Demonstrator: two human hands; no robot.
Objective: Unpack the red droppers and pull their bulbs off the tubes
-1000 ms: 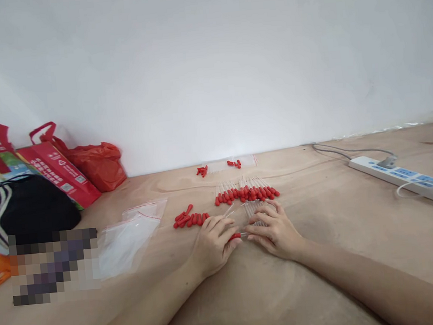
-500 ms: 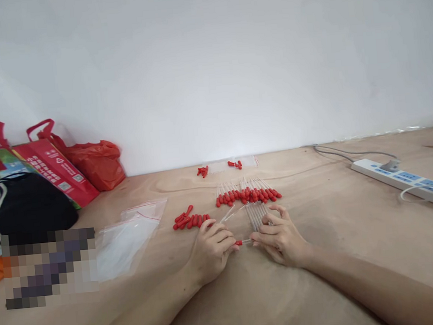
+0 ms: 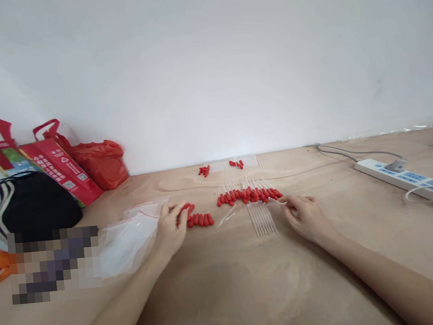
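Observation:
My left hand [image 3: 172, 227] is at the left end of the loose red rubber bulbs [image 3: 201, 220], its fingers closed around a bulb [image 3: 185, 206]. Out to the right, my right hand [image 3: 305, 215] pinches a glass dropper [image 3: 276, 200]. Its clear tube sticks out to the upper left; the end inside the fingers is hidden. Just beyond lies a row of droppers with red bulbs [image 3: 249, 195], tubes pointing away from me. Between my hands bare glass tubes [image 3: 262, 221] lie side by side, with a few more tubes [image 3: 226, 215] lying aslant to their left.
Clear zip bags [image 3: 128, 241] lie at the left. Behind them are a black drawstring bag [image 3: 42, 208] and red bags [image 3: 103, 165]. Another clear bag [image 3: 220, 166] with small red bulbs [image 3: 204, 171] lies by the wall. A power strip [image 3: 403, 174] with cables is at right.
My hands have moved apart from the dropper they both held. The left went left to the loose bulbs; the right carried the dropper up and right to the row's end.

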